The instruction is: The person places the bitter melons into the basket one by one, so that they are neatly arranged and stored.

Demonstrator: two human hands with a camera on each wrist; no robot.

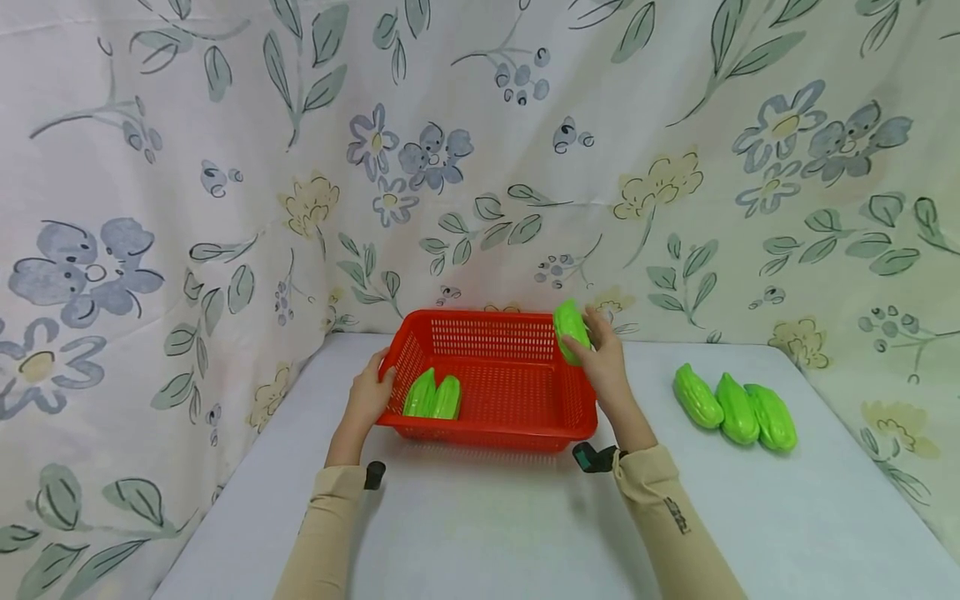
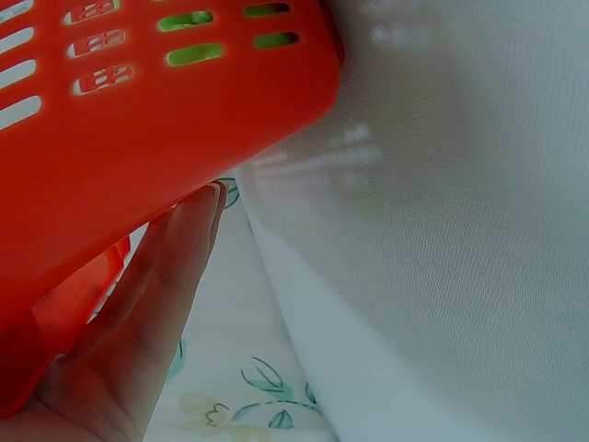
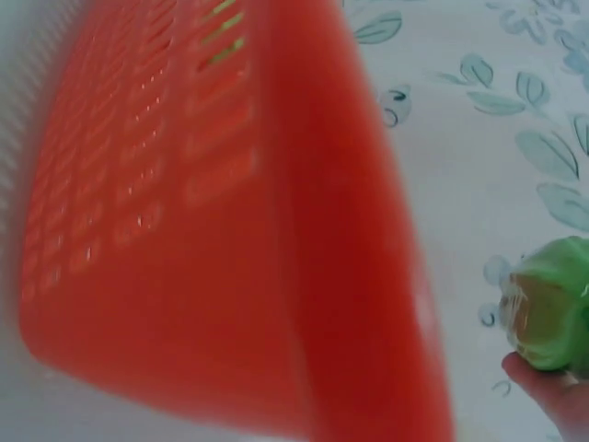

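Observation:
A red plastic basket [image 1: 491, 433] with slotted walls stands on the table. My left hand [image 1: 369, 392] grips its left end by the rim; in the left wrist view the fingers [image 2: 175, 262] lie along the outside, under the edge. Two shiny green ridged toy bitter melons [image 1: 432, 395] lie inside at the left. Over the basket's right end, my right hand [image 1: 602, 354] holds another green bitter melon [image 1: 570, 332] upright between thumb and fingers. That bitter melon [image 3: 552, 304] shows at the right edge of the right wrist view, beyond the blurred basket wall [image 3: 230, 322].
Three more green bitter melons [image 1: 737, 408] lie side by side on the white table [image 1: 480, 533], right of the basket. Close behind the basket hangs a floral cloth [image 1: 480, 250], which also runs along the left side.

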